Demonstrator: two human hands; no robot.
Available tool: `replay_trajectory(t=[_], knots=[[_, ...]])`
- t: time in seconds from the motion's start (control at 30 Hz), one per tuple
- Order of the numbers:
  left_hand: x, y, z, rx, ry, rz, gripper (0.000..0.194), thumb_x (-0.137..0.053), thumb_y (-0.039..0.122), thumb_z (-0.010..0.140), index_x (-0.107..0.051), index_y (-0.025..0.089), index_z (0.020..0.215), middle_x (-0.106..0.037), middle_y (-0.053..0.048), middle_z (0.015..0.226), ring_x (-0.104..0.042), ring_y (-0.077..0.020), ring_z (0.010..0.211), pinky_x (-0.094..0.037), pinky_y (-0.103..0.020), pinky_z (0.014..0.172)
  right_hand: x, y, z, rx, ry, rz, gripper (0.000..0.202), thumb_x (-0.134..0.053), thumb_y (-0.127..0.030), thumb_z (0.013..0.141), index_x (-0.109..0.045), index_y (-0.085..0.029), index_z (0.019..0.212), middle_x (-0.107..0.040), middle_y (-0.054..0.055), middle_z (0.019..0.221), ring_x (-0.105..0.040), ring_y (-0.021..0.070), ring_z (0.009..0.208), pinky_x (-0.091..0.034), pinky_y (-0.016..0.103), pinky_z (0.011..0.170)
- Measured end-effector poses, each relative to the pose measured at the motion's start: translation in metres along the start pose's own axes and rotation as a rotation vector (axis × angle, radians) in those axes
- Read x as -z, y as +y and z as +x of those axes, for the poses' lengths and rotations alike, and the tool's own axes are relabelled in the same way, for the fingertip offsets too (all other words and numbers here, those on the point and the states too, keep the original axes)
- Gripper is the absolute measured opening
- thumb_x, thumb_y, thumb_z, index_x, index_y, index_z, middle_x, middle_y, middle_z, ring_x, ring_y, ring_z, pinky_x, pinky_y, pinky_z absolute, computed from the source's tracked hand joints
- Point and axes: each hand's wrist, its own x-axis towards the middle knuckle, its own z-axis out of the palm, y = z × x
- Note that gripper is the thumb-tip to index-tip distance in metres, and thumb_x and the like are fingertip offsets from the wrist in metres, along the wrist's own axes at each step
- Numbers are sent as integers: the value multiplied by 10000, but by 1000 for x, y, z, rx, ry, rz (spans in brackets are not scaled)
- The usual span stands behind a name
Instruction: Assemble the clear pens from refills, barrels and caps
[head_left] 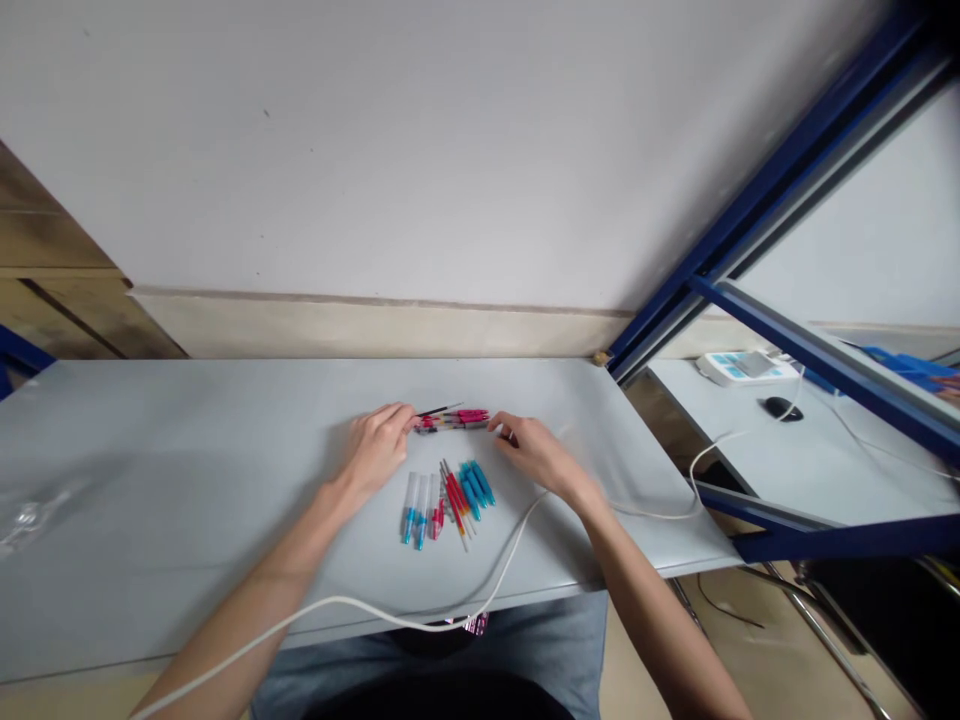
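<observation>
Several pink pens (469, 417) lie in a bundle on the grey table (225, 420), between my two hands. My left hand (382, 440) touches the bundle's left end beside a thin black refill (433, 411), its fingers bent together. At the right end, my right hand (521, 440) has curled fingers near the pen tips; whether it grips one is unclear. Closer to me lie clear tubes with blue ends (415, 520), a small pink part (438, 520), red refills (456, 498) and several blue pen barrels (477, 485).
A white cable (517, 540) crosses the table front and my left forearm. Clear plastic (30, 515) lies at far left. Beyond the blue metal frame (675, 290) stand a second table with a black mouse (781, 408) and a white device (746, 367).
</observation>
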Motion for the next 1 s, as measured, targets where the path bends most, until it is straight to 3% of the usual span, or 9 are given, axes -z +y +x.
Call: replay_trajectory(t=[0.17,0.3,0.4,0.5,0.63,0.77,0.9,1.0], knots=[[-3,4,-1,-32,-11,-33,229,-461,174,990,-616,210,826,-687,-23,840,-616,-166,759,-349,-271,660,-19,-9,-16,-45,0,-121,188,-559,-100,881,-680,-161,1011,-698,81,927,-605,164,741,-407,247,695],[-3,11,-2,-22,-3,-95,225,-453,201,1002,-604,212,836,-683,-19,833,-604,-164,734,-350,-272,654,-16,-13,-13,-9,37,-92,139,-600,-199,913,-717,-175,983,-705,72,899,-599,166,720,-412,268,690],[-2,15,-3,17,25,-168,238,-435,251,1023,-590,213,847,-654,-11,794,-575,-159,694,-359,-270,655,-11,-14,-1,58,87,166,232,-625,-330,935,-738,-191,1082,-703,48,842,-581,155,659,-436,280,655],[-2,18,-3,26,40,-248,248,-423,276,1034,-581,212,853,-626,-4,777,-549,-151,677,-367,-264,654,-14,-18,14,88,31,668,407,-695,-424,884,-708,-185,1214,-717,51,842,-593,153,616,-456,269,546],[-5,20,-3,-1,27,-332,251,-418,275,1038,-587,209,865,-625,-7,791,-549,-147,690,-392,-259,669,-26,-29,34,49,61,1139,357,-788,-423,802,-770,-166,1050,-742,86,890,-640,153,668,-464,241,502],[-7,22,-3,2,48,-358,258,-416,295,1045,-616,203,913,-628,-20,816,-577,-153,729,-436,-267,703,-30,-32,48,-2,120,1272,321,-825,-418,762,-776,-145,925,-700,56,768,-611,126,620,-446,219,482],[-9,19,-3,-11,67,-354,287,-393,272,1048,-616,203,1214,-664,-76,1045,-638,-185,946,-493,-300,860,-22,-17,55,-38,388,1293,295,-805,-445,777,-715,-174,849,-588,-7,687,-523,106,584,-403,205,448],[-11,16,-4,26,54,-305,370,-343,237,1050,-550,210,1355,-670,-90,1134,-651,-197,1018,-510,-313,891,-19,-5,51,-56,437,1194,334,-730,-501,837,-643,-185,772,-562,-3,720,-497,111,584,-396,220,458]])
